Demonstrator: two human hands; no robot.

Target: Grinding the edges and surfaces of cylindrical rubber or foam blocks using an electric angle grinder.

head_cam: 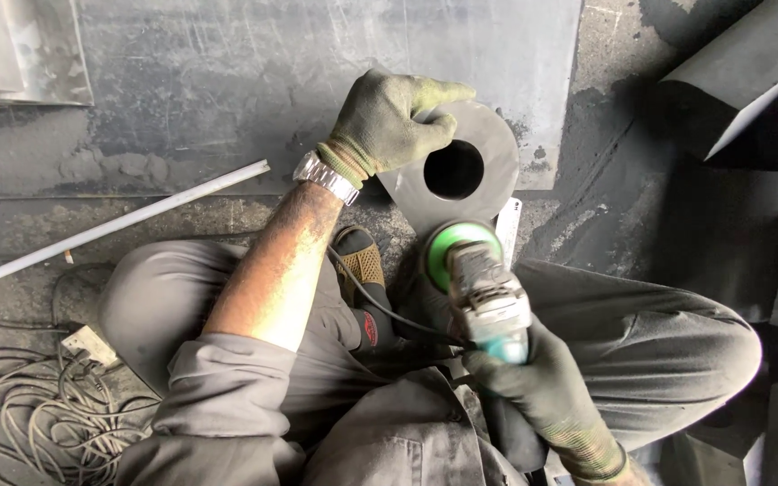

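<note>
A thick round steel disc (pixel 483 144) with a round hole in its middle lies on the dark floor in front of me. My left hand (pixel 384 121), in a green-grey work glove, grips the disc's left rim. My right hand (pixel 533 378), gloved too, holds an angle grinder (pixel 483 292) by its teal body. The grinder's green guard (pixel 450 243) sits at the disc's near edge. Whether the wheel touches the steel I cannot tell.
A large steel sheet (pixel 227 81) lies on the floor behind the disc. A thin metal rod (pixel 110 227) slants across the left. Coiled cables (pixel 38 414) lie at lower left. Dark angled steel pieces (pixel 740 72) stand at the right. My bent legs flank the grinder.
</note>
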